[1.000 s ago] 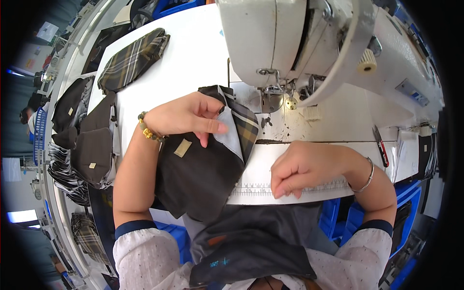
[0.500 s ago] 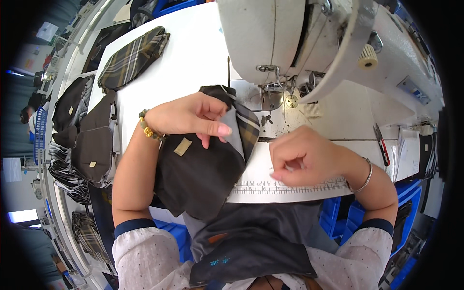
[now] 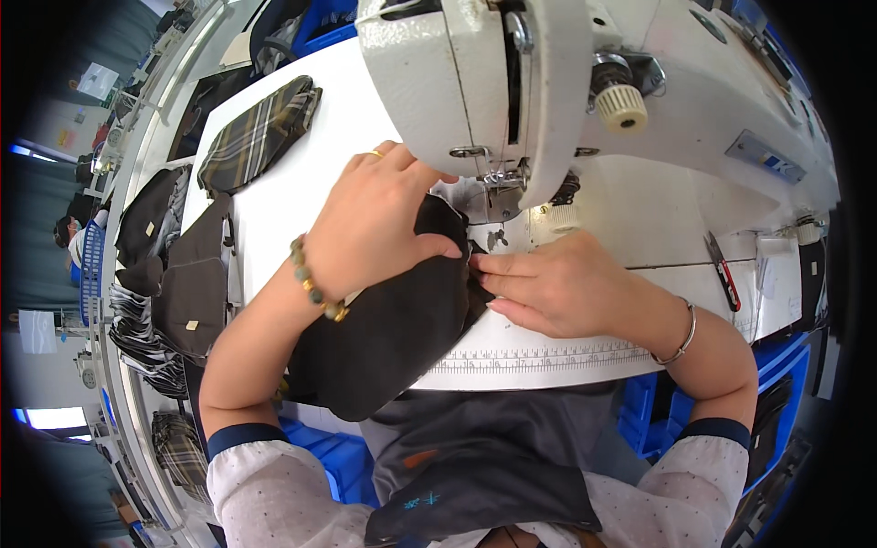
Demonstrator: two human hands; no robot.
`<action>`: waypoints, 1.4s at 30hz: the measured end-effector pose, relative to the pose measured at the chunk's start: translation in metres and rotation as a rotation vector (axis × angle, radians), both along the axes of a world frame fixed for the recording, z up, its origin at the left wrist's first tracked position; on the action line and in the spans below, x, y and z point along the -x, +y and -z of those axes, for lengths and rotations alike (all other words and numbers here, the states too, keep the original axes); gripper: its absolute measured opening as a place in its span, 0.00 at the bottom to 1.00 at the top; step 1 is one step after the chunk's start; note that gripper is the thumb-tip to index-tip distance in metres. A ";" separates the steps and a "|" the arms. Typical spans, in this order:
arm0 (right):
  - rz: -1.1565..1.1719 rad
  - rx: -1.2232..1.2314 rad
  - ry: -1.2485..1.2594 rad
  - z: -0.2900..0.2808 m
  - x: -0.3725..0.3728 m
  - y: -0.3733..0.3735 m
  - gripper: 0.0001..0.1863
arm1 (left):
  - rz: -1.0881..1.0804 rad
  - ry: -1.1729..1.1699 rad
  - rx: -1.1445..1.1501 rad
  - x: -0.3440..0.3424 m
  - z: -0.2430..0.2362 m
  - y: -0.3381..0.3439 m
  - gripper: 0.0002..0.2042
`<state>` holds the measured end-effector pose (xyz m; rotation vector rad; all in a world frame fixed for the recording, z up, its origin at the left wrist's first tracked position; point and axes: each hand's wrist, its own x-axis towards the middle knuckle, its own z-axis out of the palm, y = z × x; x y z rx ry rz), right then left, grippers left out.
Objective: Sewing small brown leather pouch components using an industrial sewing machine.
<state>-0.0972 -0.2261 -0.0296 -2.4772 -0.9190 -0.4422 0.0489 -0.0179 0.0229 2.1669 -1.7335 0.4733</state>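
Observation:
A dark fabric piece [image 3: 393, 333] lies at the front of the table, its upper end reaching the needle area of the white sewing machine [image 3: 489, 82]. My left hand [image 3: 379, 215] rests over its upper left part, thumb stretched apart from the fingers, fingertips beside the presser foot [image 3: 498, 196]. My right hand [image 3: 557, 288] pinches the right edge of the piece between thumb and fingers, just in front of the needle area. The pale label on the fabric is mostly covered by my left hand and wrist.
A folded plaid piece [image 3: 260, 137] lies at the far left of the white table [image 3: 301, 110]. Stacked dark pieces [image 3: 190, 301] hang along the left side. Red-handled snips [image 3: 723, 274] lie at right. A printed ruler strip [image 3: 548, 356] follows the front edge; blue bins [image 3: 333, 461] stand below.
My left hand has turned palm down and moved up toward the needle. My right hand has moved left and taken hold of the fabric edge. The plaid underside has turned mostly out of sight.

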 end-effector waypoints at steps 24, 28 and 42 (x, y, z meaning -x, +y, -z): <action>0.258 -0.810 0.732 -0.007 0.000 0.001 0.09 | -0.033 1.268 -0.180 0.010 0.011 0.022 0.08; 0.245 -0.830 0.694 -0.009 0.001 0.003 0.09 | -0.015 1.319 -0.232 0.006 0.014 0.020 0.08; 0.219 -0.810 0.602 -0.006 0.004 0.005 0.11 | 0.104 1.375 -0.255 0.000 0.015 0.021 0.10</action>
